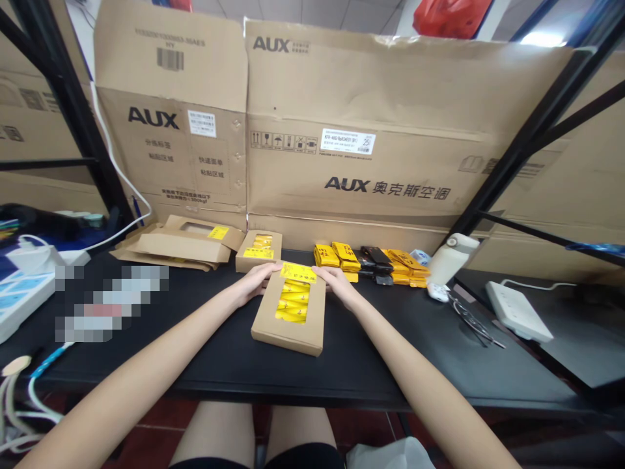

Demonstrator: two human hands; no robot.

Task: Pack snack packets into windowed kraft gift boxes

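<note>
A brown cardboard box (263,324) with a cut-out window and a yellow label sits in front of me, its near end toward the desk edge. Yellow packets (293,301) show through the window. My left hand (256,281) grips its far left corner, and my right hand (336,281) grips the far right corner, with the fingers partly hidden behind the box. Just beyond my left hand stands a similar filled box (244,260). Past my right hand are piles of yellow packets (347,255) and black packets (375,258).
Flattened cardboard boxes (161,244) lie at the back left. At left are a power strip (24,293) and cables. To the right are a white bottle (452,260), glasses (471,319) and a white device (517,309). Large cardboard panels (390,156) wall off the back.
</note>
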